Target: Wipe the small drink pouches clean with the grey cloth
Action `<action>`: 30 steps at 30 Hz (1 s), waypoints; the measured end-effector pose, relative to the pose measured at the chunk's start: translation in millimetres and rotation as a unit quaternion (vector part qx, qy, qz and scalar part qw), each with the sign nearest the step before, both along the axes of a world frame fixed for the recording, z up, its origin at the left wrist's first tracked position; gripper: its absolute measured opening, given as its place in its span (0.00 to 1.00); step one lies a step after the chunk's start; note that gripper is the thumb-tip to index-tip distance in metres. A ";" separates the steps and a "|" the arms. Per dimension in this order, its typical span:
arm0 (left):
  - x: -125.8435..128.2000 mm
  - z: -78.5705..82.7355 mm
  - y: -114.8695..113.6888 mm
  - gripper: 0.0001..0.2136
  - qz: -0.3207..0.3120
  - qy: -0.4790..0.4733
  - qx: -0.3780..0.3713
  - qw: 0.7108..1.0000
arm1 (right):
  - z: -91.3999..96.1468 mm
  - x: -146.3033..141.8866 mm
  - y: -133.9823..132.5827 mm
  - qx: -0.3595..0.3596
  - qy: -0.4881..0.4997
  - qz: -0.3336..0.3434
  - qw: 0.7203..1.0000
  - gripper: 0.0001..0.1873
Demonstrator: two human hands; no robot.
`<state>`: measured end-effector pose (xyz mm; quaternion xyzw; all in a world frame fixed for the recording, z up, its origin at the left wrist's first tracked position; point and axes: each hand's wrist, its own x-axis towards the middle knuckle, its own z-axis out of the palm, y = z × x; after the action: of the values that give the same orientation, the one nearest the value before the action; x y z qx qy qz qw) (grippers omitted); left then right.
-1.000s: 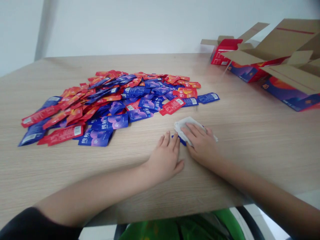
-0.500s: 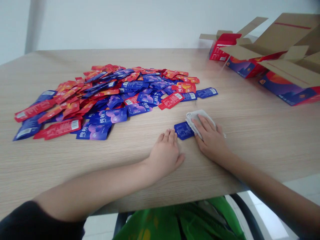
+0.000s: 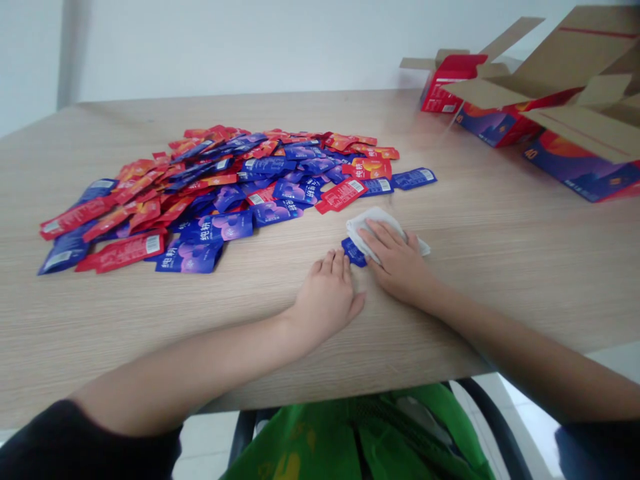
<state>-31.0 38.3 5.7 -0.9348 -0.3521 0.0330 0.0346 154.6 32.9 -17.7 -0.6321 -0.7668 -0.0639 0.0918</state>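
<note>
A blue pouch [image 3: 353, 253] lies on the table in front of me, mostly covered by a folded white cloth [image 3: 376, 219]. My right hand [image 3: 400, 265] grips this cloth and presses it onto the pouch with its fingers stretched over it. My left hand [image 3: 325, 293] rests flat at the pouch's left end, fingers straight and thumb apart, its fingertips at the pouch's edge. Beyond both hands spreads a large pile of red and blue pouches [image 3: 270, 170]; one blue pouch [image 3: 414, 179] lies at its right tip.
Open cardboard boxes stand at the back right: a red box [image 3: 440, 93], a purple-and-red box [image 3: 483, 125] and a nearer box [image 3: 575, 167] with raised flaps. A wall [image 3: 240, 47] closes off the far side of the wooden table [image 3: 150, 333].
My right hand has slid the cloth left along the pouch, covering more of it. The left hand keeps its place at the pouch's end. The camera view has shifted slightly.
</note>
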 end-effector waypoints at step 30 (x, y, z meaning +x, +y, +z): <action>1.6 -0.9 -1.1 0.33 0.015 -0.004 -0.005 1.000 | 3.8 -13.6 -8.2 -0.011 0.020 0.028 0.999 0.27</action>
<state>-29.4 37.2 4.8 -0.9297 -0.3658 0.0310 0.0282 141.0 24.7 -13.9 -0.6128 -0.7827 -0.0400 0.1015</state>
